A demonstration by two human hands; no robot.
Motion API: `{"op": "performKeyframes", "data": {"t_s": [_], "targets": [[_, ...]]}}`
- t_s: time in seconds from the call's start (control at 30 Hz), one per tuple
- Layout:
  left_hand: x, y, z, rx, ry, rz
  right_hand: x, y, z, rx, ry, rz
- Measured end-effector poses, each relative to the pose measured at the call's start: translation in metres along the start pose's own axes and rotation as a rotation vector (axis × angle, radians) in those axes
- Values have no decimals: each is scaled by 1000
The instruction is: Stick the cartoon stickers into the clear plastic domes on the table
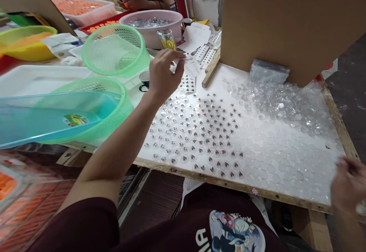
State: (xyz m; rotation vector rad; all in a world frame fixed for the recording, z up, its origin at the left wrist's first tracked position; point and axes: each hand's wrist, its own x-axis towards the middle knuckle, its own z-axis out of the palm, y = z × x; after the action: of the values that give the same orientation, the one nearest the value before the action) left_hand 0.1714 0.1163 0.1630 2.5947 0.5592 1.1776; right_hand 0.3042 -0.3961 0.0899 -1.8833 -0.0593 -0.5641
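Note:
My left hand (166, 73) is raised over the far left of the white work table, thumb and fingers pinching a sheet of small stickers (192, 66). Under it lies another sticker sheet (189, 83). Clear round discs with small dark printed pictures (211, 130) cover the table's middle in rows. Plain clear discs (274, 156) spread to their right, and a heap of clear discs (288, 103) rises behind those. At the table's right edge is my right hand (347, 183), blurred by motion with fingers partly curled; whether it holds anything does not show.
A cardboard panel (286, 23) stands behind the table, with a wooden strip (211, 69) near it. Green baskets (114, 50), a blue tub (57, 114) and a small cup (144, 79) are at left. Behind are a pink basin (151, 19) and another person's arm (145, 3).

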Motion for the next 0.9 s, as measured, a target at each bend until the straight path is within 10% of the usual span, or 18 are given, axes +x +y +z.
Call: {"op": "performKeyframes", "data": {"t_s": [0.17, 0.3, 0.5, 0.7, 0.9], "targets": [[-42, 98, -100, -100, 63, 328, -48, -90, 132, 366, -537, -399], [-68, 139, -133, -66, 7, 460, -103, -172, 162, 648, -912, -390], [-105, 118, -94, -81, -133, 468, -146, -152, 151, 745, -1250, 82], [-172, 89, -30, -181, -231, 445, -163, -92, 145, 617, -1218, 421], [-206, 88, -13, -404, -268, 285, -168, -76, 143, 552, -1214, 546]]}}
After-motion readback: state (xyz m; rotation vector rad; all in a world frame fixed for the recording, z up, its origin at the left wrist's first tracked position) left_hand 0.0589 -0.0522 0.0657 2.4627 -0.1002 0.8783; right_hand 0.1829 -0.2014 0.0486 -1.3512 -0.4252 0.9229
